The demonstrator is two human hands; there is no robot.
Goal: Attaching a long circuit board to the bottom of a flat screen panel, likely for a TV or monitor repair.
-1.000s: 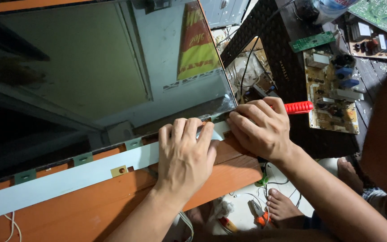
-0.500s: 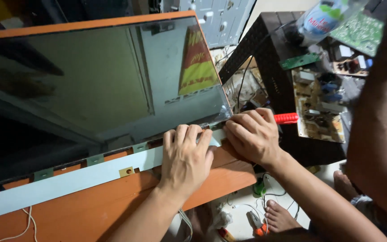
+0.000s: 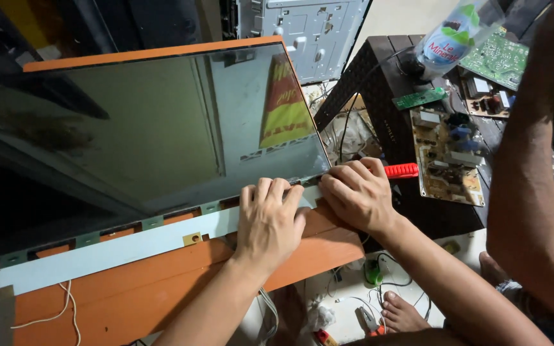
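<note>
A large dark glossy display panel [image 3: 142, 128] lies flat on an orange table [image 3: 129, 288]. A white strip [image 3: 117, 253] with small green tabs runs along the panel's near edge. My left hand [image 3: 270, 221] rests palm down on that strip near the panel's right corner, fingers spread. My right hand [image 3: 357, 195] sits just beside it at the corner, closed around a red-handled tool [image 3: 402, 170] whose tip is hidden under my fingers.
Another person's arm [image 3: 527, 173] hangs at the right. A dark slatted table [image 3: 379, 83] carries a brown circuit board [image 3: 447, 160], green boards [image 3: 498, 57] and a plastic bottle [image 3: 450, 38]. A grey metal chassis [image 3: 302, 25] stands behind. Wires, small tools and a foot [image 3: 402, 311] are on the floor.
Both hands stay at the panel's right corner. The view has tilted up, showing the panel's far edge, and the other person's arm now shows more at the right.
</note>
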